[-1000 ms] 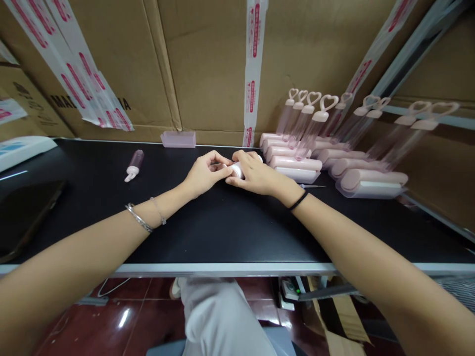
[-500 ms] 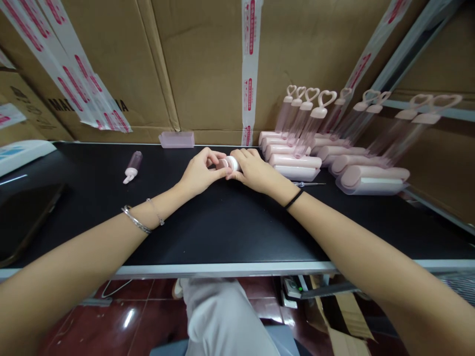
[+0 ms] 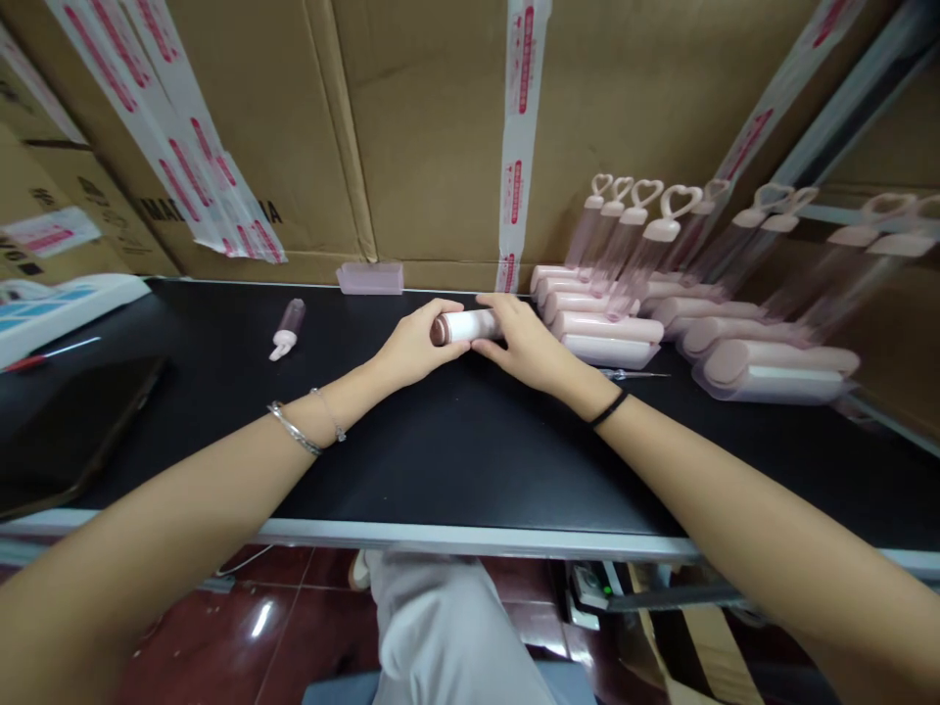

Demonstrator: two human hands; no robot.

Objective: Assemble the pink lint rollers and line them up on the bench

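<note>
Head view: left hand [image 3: 415, 345] and right hand [image 3: 523, 343] hold a white roller [image 3: 462, 326] just above the surface [image 3: 441, 441], fingers curled around its ends; likely light, stiff, smooth; best gripped at the ends.

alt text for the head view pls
Both hands, left and right, hold a white roller level over a black table. Finished pink lint rollers lie in a row at right; cardboard boxes stand behind.

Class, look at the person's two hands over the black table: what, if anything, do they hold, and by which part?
Both hold one white roller, lying sideways: left hand at its brown-capped end, right hand around the other end.
</note>
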